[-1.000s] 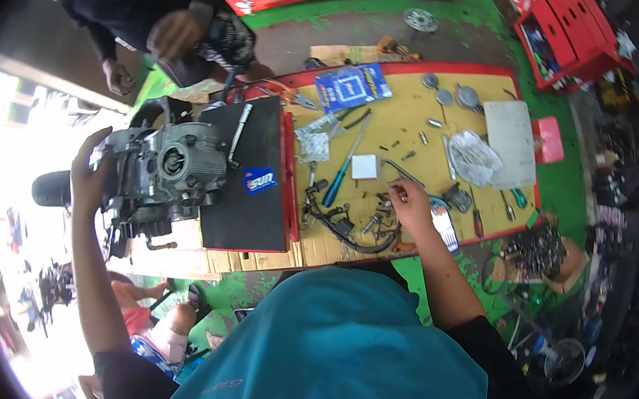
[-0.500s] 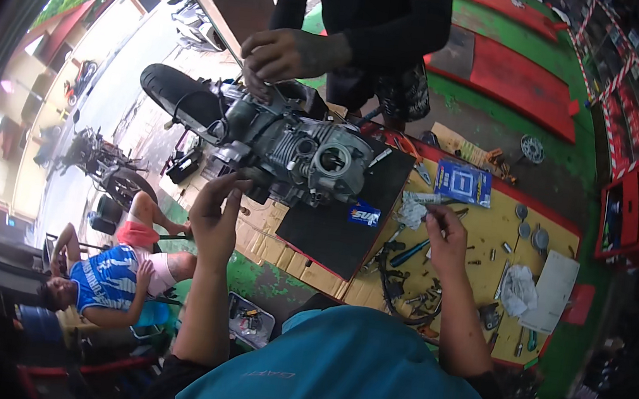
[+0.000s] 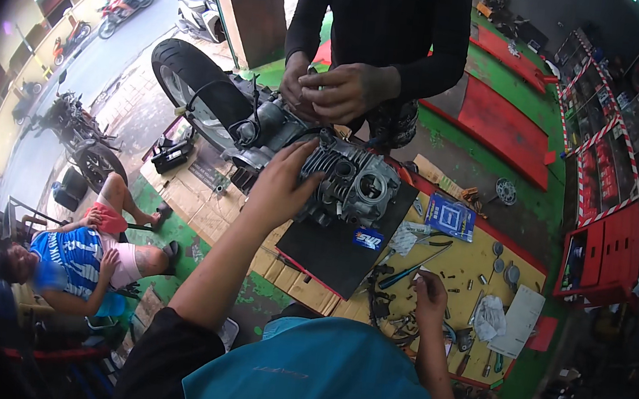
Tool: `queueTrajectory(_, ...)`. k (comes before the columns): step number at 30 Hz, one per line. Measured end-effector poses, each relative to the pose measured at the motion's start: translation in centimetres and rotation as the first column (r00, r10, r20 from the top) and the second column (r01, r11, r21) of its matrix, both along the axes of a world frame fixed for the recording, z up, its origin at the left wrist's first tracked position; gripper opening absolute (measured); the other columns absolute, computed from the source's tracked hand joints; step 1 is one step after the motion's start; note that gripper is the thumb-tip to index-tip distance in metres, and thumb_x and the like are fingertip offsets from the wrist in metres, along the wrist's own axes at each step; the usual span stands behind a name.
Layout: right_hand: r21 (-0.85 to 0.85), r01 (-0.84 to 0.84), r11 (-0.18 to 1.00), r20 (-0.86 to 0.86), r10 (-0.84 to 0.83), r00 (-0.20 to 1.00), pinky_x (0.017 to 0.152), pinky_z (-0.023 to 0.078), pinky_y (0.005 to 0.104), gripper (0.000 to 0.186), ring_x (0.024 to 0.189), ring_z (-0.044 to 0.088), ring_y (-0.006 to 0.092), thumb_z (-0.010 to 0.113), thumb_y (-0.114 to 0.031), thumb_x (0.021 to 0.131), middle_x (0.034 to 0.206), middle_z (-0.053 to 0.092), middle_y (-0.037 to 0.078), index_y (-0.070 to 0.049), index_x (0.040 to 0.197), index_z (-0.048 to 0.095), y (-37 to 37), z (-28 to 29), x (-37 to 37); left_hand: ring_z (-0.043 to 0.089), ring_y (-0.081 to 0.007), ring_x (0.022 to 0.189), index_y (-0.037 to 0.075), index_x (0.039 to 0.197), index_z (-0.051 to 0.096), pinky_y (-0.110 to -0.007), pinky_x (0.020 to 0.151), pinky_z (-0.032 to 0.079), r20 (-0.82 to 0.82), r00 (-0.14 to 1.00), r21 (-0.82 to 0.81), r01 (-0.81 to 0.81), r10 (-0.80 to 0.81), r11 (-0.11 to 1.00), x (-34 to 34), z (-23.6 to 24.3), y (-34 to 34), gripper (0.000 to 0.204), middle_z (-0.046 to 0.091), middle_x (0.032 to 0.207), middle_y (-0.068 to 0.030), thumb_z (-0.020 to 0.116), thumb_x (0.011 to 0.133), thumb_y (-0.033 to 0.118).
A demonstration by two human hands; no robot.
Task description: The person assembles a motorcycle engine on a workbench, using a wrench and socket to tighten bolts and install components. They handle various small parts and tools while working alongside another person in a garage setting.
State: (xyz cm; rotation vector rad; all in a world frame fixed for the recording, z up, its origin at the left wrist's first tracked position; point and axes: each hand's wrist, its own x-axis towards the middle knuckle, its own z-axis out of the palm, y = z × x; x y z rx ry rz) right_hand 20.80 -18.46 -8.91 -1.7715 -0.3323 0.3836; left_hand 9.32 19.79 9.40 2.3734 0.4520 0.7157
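A grey motorcycle engine (image 3: 344,177), joined to a rear wheel (image 3: 198,81), lies on the bench with its round head opening facing up. My left hand (image 3: 288,183) rests on the finned side of the engine, fingers stretched and apart. Over the tool side of the bench, my right hand (image 3: 431,298) has its thumb and fingers pinched together. A small pale bit shows at its fingertips, too small to name. Under the engine is a black mat (image 3: 326,259) with a blue card (image 3: 368,238) on it.
Across the engine, a person in black holds both hands (image 3: 342,93) together above it. A blue gasket packet (image 3: 452,216), a crumpled clear bag (image 3: 489,319), screwdrivers and several loose parts lie on the yellow bench top (image 3: 459,265). Someone in blue (image 3: 82,272) sits at the left.
My left hand has moved forward onto the engine. My right hand has come back nearer to me, away from the clear-and-white packet. The person opposite has brought both hands together.
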Motion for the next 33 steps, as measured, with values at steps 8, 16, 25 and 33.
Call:
queueTrajectory(8, -0.054, 0.074, 0.996, 0.077, -0.070, 0.995, 0.067, 0.047, 0.0258, 0.022, 0.076, 0.059, 0.0085, 0.061, -0.012, 0.105, 0.091, 0.068, 0.004, 0.002, 0.120, 0.068, -0.5, 1.2, -2.7, 0.056, -0.0368, 0.135, -0.004, 0.152, 0.039, -0.043, 0.113, 0.044, 0.181, 0.971, -0.283, -0.100, 0.156, 0.954, 4.2, -4.6, -1.1, 0.067, 0.056, 0.142, -0.0261, 0.072, 0.096, 0.013)
queueTrajectory(16, -0.148, 0.112, 0.983, 0.044, -0.106, 0.993, 0.085, 0.054, 0.0313, 0.022, 0.091, 0.068, 0.0161, 0.062, -0.011, 0.103, 0.098, 0.073, 0.010, 0.004, 0.117, 0.069, 0.5, 2.4, -3.2, 0.053, -0.0417, 0.132, -0.005, 0.148, 0.040, -0.045, 0.112, 0.043, 0.248, 0.961, -0.243, -0.061, 0.123, 0.968, 3.3, -4.9, -1.2, 0.063, 0.052, 0.139, -0.0259, 0.070, 0.095, 0.011)
queueTrajectory(25, -0.084, 0.018, 0.996, 0.151, -0.005, 0.989, 0.086, 0.053, 0.0308, 0.022, 0.091, 0.066, 0.0145, 0.062, -0.013, 0.105, 0.097, 0.071, 0.007, 0.003, 0.117, 0.069, 7.3, 9.0, -1.0, 0.063, -0.0336, 0.117, 0.003, 0.138, 0.050, -0.040, 0.094, 0.055, 0.458, 0.883, -0.162, 0.190, -0.096, 0.968, -6.1, -9.0, -3.6, 0.055, 0.055, 0.134, -0.0210, 0.074, 0.088, -0.001)
queueTrajectory(33, -0.304, -0.152, 0.941, 0.595, 0.312, 0.741, 0.095, 0.051, 0.0350, 0.026, 0.109, 0.067, 0.0250, 0.071, -0.015, 0.096, 0.112, 0.070, 0.013, 0.000, 0.118, 0.070, 19.6, 19.4, 2.7, 0.067, -0.0251, 0.092, 0.004, 0.126, 0.056, -0.035, 0.076, 0.056, 0.265, 0.958, -0.423, 0.016, 0.107, 0.906, -15.0, -20.9, -1.8, 0.047, 0.060, 0.119, -0.0148, 0.076, 0.084, -0.004)
